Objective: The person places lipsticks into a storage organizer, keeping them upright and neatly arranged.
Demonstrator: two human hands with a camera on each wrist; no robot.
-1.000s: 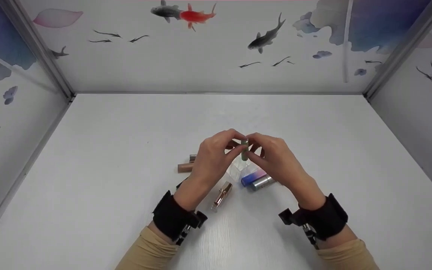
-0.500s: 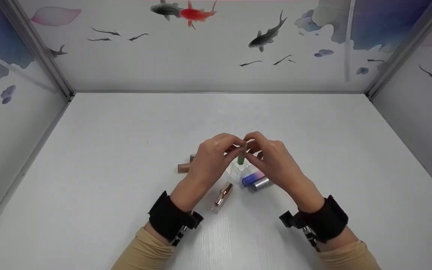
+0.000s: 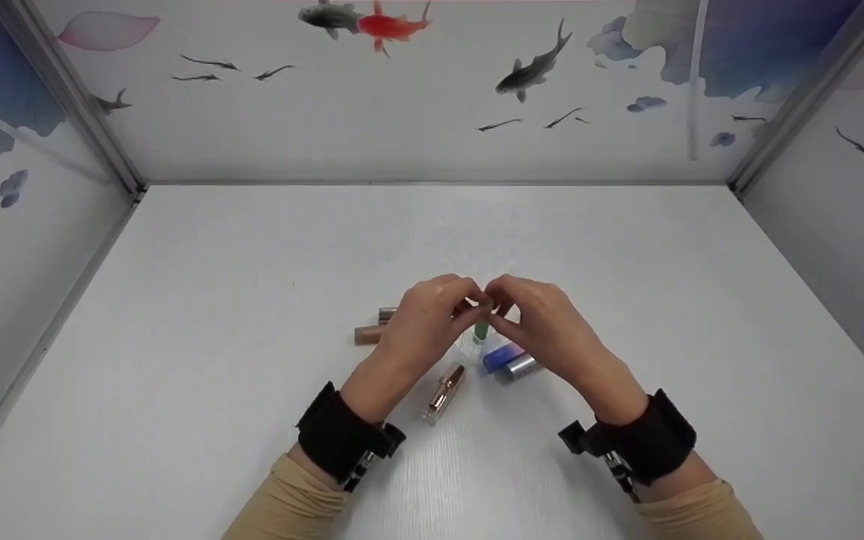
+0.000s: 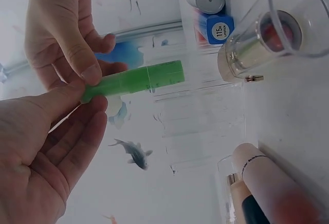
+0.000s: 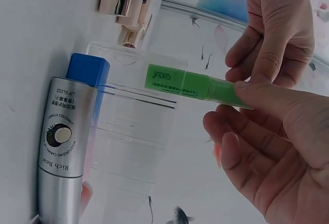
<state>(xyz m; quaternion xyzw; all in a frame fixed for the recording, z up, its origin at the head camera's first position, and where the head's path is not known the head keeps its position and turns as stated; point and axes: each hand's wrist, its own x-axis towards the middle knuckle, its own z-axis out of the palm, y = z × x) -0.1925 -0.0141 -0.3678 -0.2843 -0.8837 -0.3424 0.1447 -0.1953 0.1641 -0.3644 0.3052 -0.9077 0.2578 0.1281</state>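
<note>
A green lip balm tube (image 4: 136,80) is pinched near its top end by both hands. My left hand (image 3: 424,315) grips it from the left, thumb against fingers. From the other side my right hand (image 3: 541,315) pinches the same end, and the fingertips of both hands meet there. In the head view the lower end of the tube sits close over a transparent plastic organizer (image 5: 133,142), largely hidden behind the hands. Printed lettering shows on the tube in the right wrist view.
Right of the organizer lie a blue-and-pink lipstick (image 3: 503,358) and a silver lip gloss tube (image 3: 523,367). A rose-gold lipstick (image 3: 445,394) with a see-through end lies in front. Left of it is a brown tube (image 3: 368,335). Printed panels wall the white table.
Both hands have come down slightly with the green lip balm, lowering it toward the organizer. The tube has shifted a little left. The other cosmetics stay in place.
</note>
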